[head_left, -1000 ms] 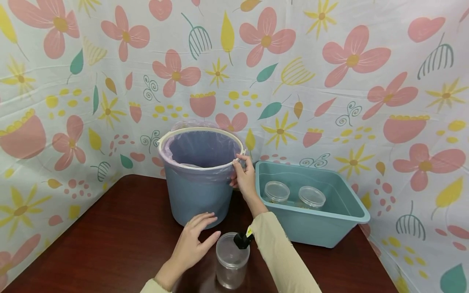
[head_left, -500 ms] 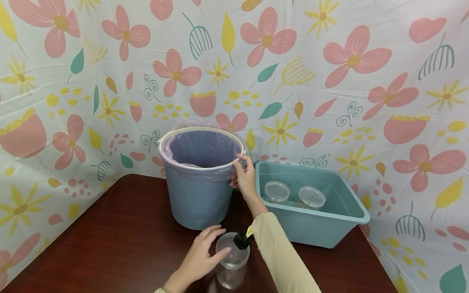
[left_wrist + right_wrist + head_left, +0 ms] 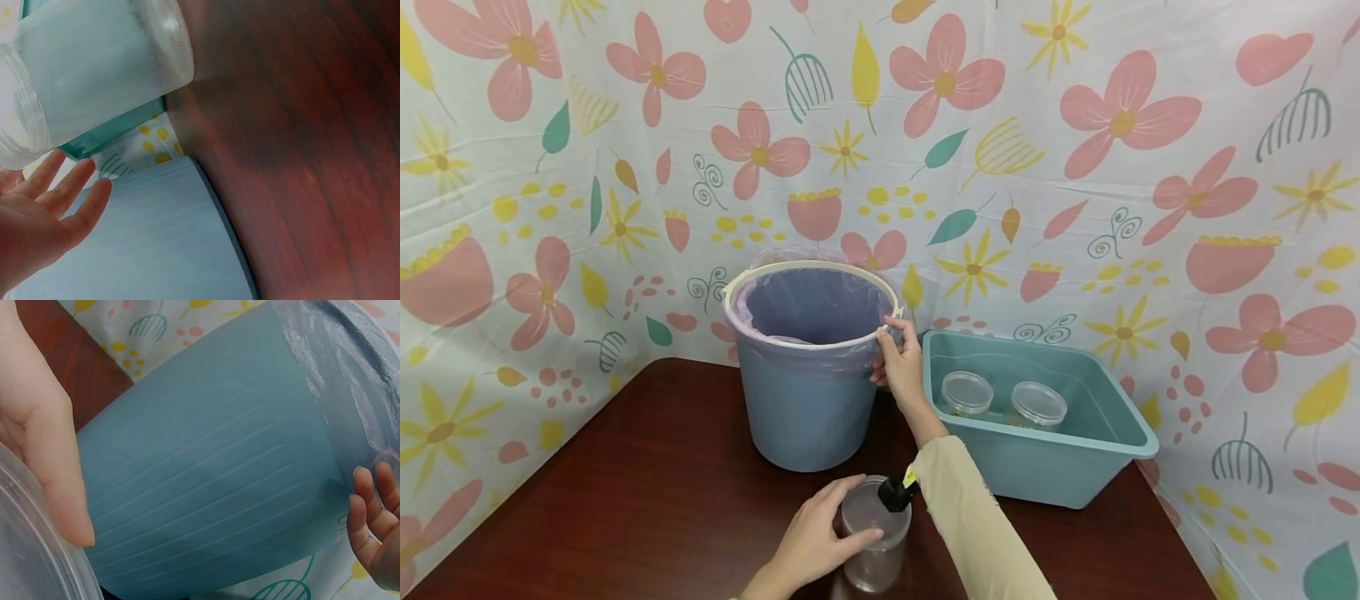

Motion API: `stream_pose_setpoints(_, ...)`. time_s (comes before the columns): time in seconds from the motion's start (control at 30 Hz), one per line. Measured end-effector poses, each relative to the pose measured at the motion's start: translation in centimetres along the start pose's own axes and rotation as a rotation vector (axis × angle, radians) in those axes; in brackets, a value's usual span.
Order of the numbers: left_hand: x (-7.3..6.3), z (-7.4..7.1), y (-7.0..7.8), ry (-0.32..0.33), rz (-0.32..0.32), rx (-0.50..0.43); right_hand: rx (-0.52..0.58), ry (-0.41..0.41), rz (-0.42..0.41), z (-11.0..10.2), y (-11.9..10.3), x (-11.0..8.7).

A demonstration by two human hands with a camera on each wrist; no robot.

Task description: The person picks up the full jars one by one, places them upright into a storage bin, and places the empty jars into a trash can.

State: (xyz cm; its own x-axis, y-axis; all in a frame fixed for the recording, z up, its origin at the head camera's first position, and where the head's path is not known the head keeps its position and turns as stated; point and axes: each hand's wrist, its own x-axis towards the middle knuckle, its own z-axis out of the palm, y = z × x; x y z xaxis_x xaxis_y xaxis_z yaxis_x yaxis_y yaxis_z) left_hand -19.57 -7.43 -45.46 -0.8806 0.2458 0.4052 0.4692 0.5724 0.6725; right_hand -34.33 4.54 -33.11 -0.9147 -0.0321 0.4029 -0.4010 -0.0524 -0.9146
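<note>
A clear plastic jar [image 3: 874, 562] stands upright on the table near the front. Around its top reaches my left hand [image 3: 820, 533], thumb over the near side and a finger at the far rim; the other fingers [image 3: 94, 203] are spread and apart from the jar in the left wrist view. My right hand [image 3: 901, 358] pinches the cream ring rim of a blue trash can [image 3: 808, 408], with some fingers held below the rim. A thin pinkish bag [image 3: 350, 375] lines the can and folds over its edge. The can's bottom inside is hidden.
A teal rectangular basin [image 3: 1037, 467] stands right of the trash can, holding two clear lidded jars [image 3: 967, 392]. The dark red-brown table [image 3: 647, 483] meets a floral cloth [image 3: 865, 125] behind. A black wrist camera [image 3: 895, 493] hides part of the front jar's top.
My left hand has moved right and slightly down, from beside the front jar to around its top. The right hand stays at the trash can's rim.
</note>
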Motion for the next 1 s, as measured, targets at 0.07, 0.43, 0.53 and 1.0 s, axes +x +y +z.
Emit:
stream_pose_setpoints(0.07, -0.1, 0.0, 0.0, -0.010, -0.014, -0.015, 0.014, -0.005, 0.009, 0.0, -0.1, 0.0)
stream_pose_setpoints(0.43, -0.1, 0.5, -0.3, 0.029, 0.017, -0.096, -0.014, 0.006, 0.007, 0.3, -2.6, -1.4)
stream_pose_setpoints(0.53, -0.2, 0.4, -0.5, 0.072, 0.035, -0.113, -0.011, 0.004, 0.003, 0.3, -2.8, -1.4)
stream_pose_setpoints(1.0, 0.2, -1.0, -0.5, 0.306, 0.185, -0.130, -0.022, 0.012, -0.004, 0.3, -2.6, -1.4)
